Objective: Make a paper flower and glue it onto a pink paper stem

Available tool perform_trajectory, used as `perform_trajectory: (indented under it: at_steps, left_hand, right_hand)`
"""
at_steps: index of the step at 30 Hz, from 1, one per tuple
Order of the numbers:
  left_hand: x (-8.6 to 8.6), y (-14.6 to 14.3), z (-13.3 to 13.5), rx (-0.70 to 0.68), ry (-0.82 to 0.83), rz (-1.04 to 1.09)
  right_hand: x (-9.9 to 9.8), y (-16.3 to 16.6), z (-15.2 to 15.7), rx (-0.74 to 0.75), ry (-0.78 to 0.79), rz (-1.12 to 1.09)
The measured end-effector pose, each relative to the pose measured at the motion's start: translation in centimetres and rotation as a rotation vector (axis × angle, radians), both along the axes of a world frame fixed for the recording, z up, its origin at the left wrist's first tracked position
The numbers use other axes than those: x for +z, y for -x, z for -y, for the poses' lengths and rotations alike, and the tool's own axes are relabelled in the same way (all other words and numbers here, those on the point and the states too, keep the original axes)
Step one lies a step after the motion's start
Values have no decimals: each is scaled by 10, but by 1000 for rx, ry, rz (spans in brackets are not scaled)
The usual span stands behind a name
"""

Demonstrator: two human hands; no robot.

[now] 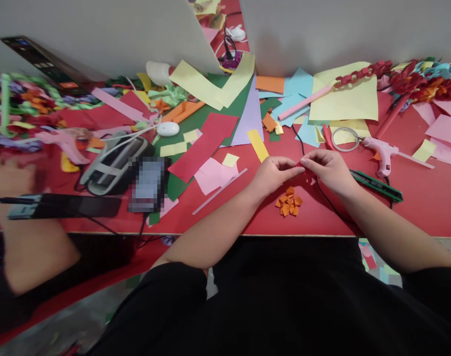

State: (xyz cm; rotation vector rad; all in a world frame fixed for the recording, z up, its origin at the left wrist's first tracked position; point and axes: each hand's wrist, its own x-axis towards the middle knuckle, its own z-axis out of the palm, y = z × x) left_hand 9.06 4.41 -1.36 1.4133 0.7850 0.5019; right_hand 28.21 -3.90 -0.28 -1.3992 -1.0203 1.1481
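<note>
Fingertips pinched, my left hand (274, 173) meets my right hand (330, 169) above the red table (262, 217). What they hold between them is too small to make out against the red. Just below lies a little pile of folded orange paper pieces (289, 201). A yellow paper strip (258, 145) lies behind my left hand. To the right of my right hand are a green utility knife (376, 186) and a pink glue gun (382, 154) with a glue stick in its back. A black cord (327, 200) runs beneath my hands.
Left of my arm lie a translucent glue stick (220, 192), red paper (203, 146), a phone (148, 185) and a grey case (114, 165). Another person's arm (36, 247) rests at the far left. Red paper chain (362, 73) and yellow paper (344, 101) lie behind.
</note>
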Motion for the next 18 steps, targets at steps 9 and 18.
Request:
perform_trajectory:
  at_steps: [9,18]
  left_hand:
    - [1,-2,2,-15,65,13]
    - [0,-1,1,-60,45,-44]
  right_hand:
    - [0,-1,1,-7,-3,0]
    - [-1,1,1,-39,-21,-2]
